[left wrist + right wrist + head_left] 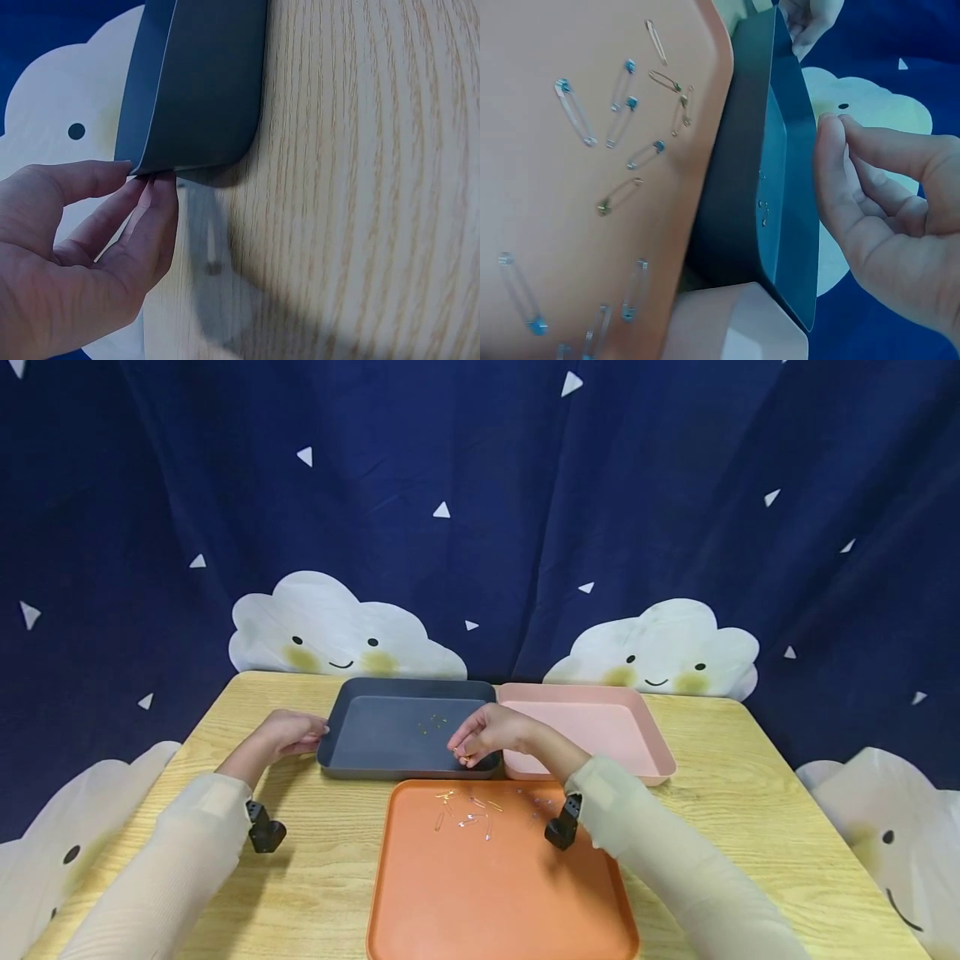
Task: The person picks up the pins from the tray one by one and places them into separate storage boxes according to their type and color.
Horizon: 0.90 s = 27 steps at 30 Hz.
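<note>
My left hand (291,732) pinches the left rim of the dark grey tray (206,90), thumb on one side of the wall and fingers on the other. Over that tray's right end, my right hand (487,732) pinches a small gold safety pin (463,757); the fingertips hide the pin in the right wrist view. Several gold safety pins (437,720) lie on the grey tray's floor. On the orange tray (495,893) in front are more safety pins, some gold and some silver with pale bluish heads, such as the silver safety pin (574,112).
A pink tray (577,727) stands right beside the grey one, partly behind my right forearm. All three trays sit on a wooden table (742,827). Behind it hangs a dark blue curtain (480,452) with white triangles and clouds. Each wrist carries a black camera mount (264,828).
</note>
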### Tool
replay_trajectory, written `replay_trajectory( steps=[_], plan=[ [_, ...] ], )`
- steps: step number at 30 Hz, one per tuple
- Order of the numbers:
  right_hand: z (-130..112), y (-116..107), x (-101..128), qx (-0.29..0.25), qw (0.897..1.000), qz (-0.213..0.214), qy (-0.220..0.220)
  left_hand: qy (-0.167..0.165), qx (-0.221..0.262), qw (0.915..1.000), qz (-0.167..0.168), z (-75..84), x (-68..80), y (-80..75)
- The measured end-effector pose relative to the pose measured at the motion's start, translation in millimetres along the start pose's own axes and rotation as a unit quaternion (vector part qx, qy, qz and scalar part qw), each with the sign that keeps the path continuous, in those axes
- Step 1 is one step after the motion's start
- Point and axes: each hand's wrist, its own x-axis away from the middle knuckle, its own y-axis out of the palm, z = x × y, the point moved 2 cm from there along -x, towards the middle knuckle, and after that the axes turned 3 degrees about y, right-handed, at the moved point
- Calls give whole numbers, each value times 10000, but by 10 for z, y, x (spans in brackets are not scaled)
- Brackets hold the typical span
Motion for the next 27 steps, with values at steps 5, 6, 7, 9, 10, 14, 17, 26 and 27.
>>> replay_trajectory(
  steps=[5, 6, 7, 9, 10, 14, 17, 26, 27],
  plan=[
    [-79, -47, -147, 171, 9997, 84, 170, 64, 158, 9998, -52, -16, -17, -7],
    [-90, -60, -174, 225, 9995, 105, 203, 86, 181, 9998, -69, -19, -21, -8],
    [-104, -74, -202, 280, 9992, 121, 251, 108, 202, 9997, -92, -22, -26, -8],
    [-128, -99, -261, 329, 9988, 154, 340, 133, 197, 9996, -124, -23, -26, -10],
    [-140, -112, -288, 358, 9985, 160, 382, 146, 202, 9996, -142, -23, -27, -11],
    [-198, -151, -388, 459, 9974, 201, 522, 137, 177, 9996, -159, -22, -25, -28],
    [-242, -187, -465, 433, 9969, 218, 626, 103, 174, 9997, -126, -16, -18, -43],
    [-305, -354, -665, 461, 9953, 367, 769, 76, 166, 9998, -92, 8, -8, -32],
    [-301, -363, -683, 471, 9952, 372, 775, 81, 205, 9997, -94, 7, -10, -25]
  ],
)
